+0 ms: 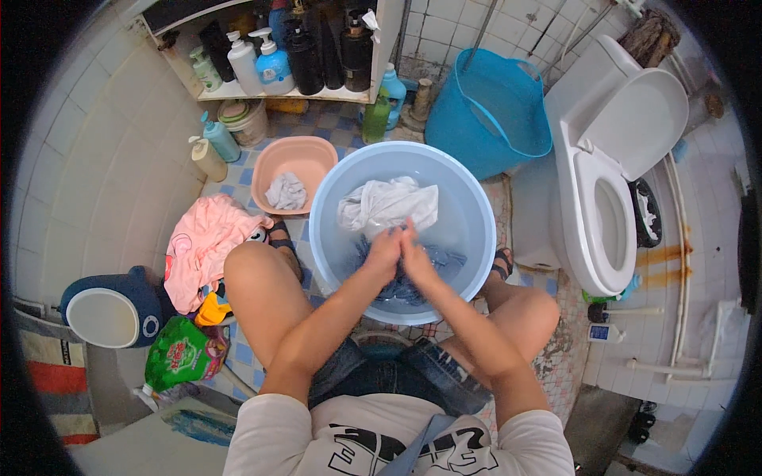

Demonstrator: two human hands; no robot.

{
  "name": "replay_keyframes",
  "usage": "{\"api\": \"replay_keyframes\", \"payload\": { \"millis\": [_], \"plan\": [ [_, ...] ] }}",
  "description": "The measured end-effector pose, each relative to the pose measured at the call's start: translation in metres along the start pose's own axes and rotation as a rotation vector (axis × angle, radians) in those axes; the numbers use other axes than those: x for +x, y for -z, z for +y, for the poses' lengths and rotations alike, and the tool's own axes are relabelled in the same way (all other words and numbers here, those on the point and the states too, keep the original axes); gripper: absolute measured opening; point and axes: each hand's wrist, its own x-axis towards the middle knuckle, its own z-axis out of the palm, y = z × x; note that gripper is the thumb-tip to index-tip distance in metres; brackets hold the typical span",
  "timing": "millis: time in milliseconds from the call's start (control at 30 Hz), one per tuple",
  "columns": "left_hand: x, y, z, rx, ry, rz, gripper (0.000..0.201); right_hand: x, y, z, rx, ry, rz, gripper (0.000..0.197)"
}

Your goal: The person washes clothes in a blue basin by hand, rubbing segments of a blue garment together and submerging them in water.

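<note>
Between my knees stands a round light-blue basin (482,230) with cloudy water in it. My left hand (386,247) and my right hand (413,255) meet over its middle, both closed and pressed together. A bit of dark blue cloth (409,278) shows between the fingers; most of it lies in the water beneath my wrists. My fingers partly hide how the cloth is gripped. Just beyond my fingertips, a wet white cloth (389,203) lies bunched in the same basin.
A pink basin (255,184) holding a small white cloth stands at the far left. Pink clothes (198,258) are heaped by my left knee. A blue tub (508,119) and toilet (607,230) stand to the right. Bottles fill a shelf (230,92) at the back.
</note>
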Motion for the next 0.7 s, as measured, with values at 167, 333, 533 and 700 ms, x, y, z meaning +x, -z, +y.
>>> {"api": "replay_keyframes", "payload": {
  "millis": [167, 333, 533, 700],
  "plan": [
    [-0.020, -0.026, 0.009, 0.061, 0.101, -0.045, 0.031, 0.020, 0.028, 0.036, -0.045, -0.016, 0.185, 0.063],
    [0.007, 0.004, 0.025, -0.141, 0.128, 0.164, 0.033, -0.021, -0.028, -0.007, -0.236, 0.353, 0.094, 0.061],
    [-0.012, -0.014, -0.011, 0.099, -0.013, -0.086, 0.032, 0.023, 0.032, 0.034, -0.007, -0.001, 0.181, 0.063],
    [0.008, 0.006, 0.008, 0.163, -0.097, 0.031, 0.032, -0.004, -0.004, -0.015, 0.002, 0.044, -0.008, 0.059]
  ]
}}
